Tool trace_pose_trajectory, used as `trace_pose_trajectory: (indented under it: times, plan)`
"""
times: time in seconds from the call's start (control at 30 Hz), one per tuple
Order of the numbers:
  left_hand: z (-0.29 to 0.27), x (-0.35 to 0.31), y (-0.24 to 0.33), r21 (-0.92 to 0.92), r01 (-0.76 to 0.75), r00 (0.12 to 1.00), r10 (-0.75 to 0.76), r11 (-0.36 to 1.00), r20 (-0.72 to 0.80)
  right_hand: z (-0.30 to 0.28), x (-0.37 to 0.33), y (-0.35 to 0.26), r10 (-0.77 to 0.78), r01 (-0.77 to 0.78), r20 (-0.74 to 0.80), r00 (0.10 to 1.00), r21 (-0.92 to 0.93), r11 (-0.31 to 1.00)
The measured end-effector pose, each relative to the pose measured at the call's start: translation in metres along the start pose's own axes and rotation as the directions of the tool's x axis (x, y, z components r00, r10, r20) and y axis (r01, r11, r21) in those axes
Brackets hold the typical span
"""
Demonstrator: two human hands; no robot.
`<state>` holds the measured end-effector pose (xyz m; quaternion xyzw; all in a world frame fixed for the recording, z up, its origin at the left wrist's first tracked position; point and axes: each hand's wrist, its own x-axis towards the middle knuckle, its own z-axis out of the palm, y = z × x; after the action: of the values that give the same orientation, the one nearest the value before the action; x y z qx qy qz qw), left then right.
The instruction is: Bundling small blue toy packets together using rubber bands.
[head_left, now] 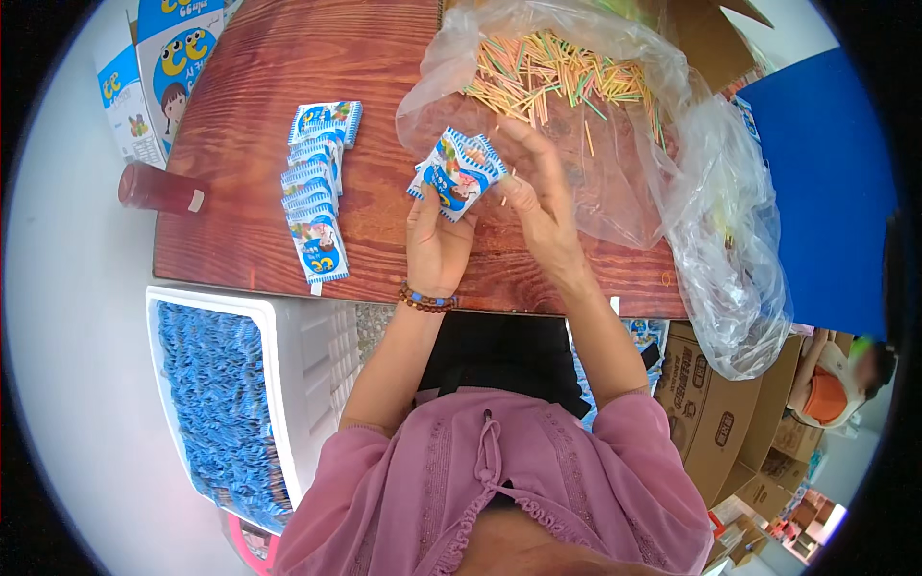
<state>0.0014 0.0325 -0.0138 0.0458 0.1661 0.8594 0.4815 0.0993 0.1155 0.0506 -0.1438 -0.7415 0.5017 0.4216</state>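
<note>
My left hand (438, 252), with a beaded bracelet at the wrist, is closed around a small fanned bunch of blue and white sweet packets (457, 179), held up over the table. My right hand (547, 206) is at the bunch's right side, its thumb by the packets' edge and its forefinger apart from it. A few pale short bits of stick show near that thumb; whether they lie on the table or touch the hand is unclear. To the left, an overlapping row of like packets (318, 246) lies on the wooden table (245, 192).
Thin coloured sticks (547, 72) lie on a clear plastic bag (725, 230) at the right. A reddish bottle (158, 187) lies at the left edge, near printed boxes (173, 67). Below stands a white crate (293, 365) full of blue packets; cardboard boxes (720, 413) stand lower right. Another person (828, 389) is beyond.
</note>
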Motion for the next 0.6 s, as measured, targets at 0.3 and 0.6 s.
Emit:
trace_pose_trajectory:
  times: [0.3,0.6]
  plan:
    - [-0.003,-0.008,0.021,0.043,-0.048,0.99,0.042,0.998,0.138,-0.002,0.015,-0.012,0.399,-0.445,0.279,0.874,0.126,0.887]
    - [-0.01,-0.047,0.062,0.448,-0.213,0.934,0.316,0.868,-0.167,0.037,0.019,0.004,0.351,-0.447,0.466,0.812,0.111,0.888]
